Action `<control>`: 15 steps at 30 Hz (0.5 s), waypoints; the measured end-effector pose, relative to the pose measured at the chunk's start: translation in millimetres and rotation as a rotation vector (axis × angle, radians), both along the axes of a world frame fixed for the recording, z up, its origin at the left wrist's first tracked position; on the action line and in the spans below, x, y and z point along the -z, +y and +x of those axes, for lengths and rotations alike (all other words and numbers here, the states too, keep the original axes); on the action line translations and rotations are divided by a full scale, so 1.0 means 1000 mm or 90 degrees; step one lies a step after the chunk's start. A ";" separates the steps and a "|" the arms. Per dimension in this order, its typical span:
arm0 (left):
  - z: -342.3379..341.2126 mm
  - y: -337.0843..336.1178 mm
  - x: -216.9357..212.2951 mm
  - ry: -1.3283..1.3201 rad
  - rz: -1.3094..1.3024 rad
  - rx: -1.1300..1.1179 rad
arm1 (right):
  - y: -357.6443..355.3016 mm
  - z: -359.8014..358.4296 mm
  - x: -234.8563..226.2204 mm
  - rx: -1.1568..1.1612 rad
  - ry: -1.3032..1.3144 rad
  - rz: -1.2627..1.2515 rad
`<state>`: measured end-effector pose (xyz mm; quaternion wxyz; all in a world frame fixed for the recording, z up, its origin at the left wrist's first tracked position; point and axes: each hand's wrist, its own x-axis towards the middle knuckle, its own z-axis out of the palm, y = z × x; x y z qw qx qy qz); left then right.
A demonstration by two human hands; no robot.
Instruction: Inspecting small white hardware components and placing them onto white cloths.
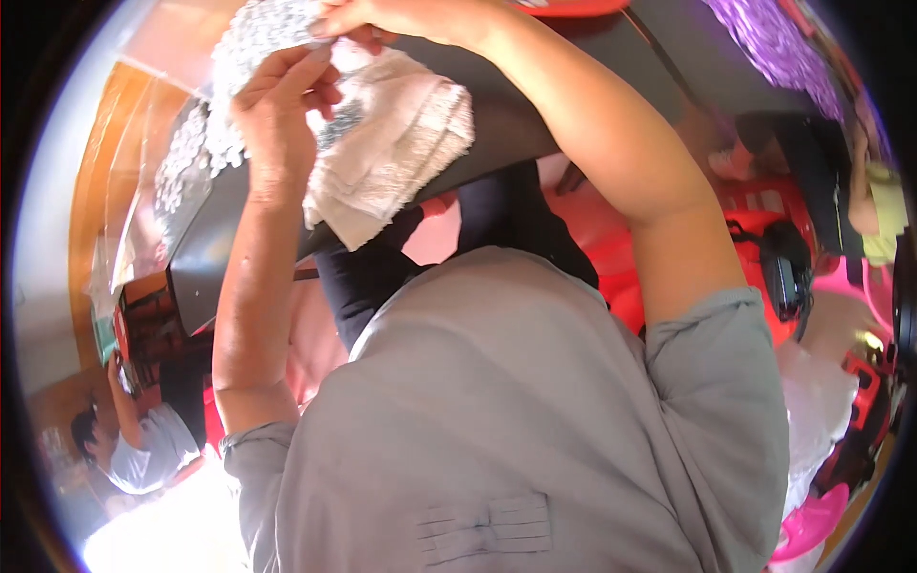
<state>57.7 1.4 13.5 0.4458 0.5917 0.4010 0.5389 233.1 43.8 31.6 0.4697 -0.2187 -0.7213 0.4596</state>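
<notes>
At the upper left, my left hand is raised over the dark table with thumb and fingers pinched together. My right hand reaches across to meet it, its fingertips also closed. Whatever they hold between them is too small and washed out by glare to name. Just behind the hands spreads a heap of small white pieces. A folded cream towel lies beneath and beside my hands, hanging over the table's near edge.
More white pieces lie at the left of the dark table. Shiny purple bundles are at the far right. A person in white is at the lower left; another in yellow at the right. A black bag rests near red seating.
</notes>
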 end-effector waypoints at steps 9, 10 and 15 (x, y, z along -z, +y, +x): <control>0.003 -0.004 0.001 -0.099 -0.079 0.000 | 0.004 0.005 0.013 0.039 -0.150 -0.042; 0.001 -0.003 0.001 -0.115 -0.089 0.006 | 0.004 0.004 0.012 0.026 -0.155 -0.033; -0.004 -0.002 0.002 -0.113 -0.099 0.009 | 0.001 0.001 0.009 0.005 -0.158 -0.051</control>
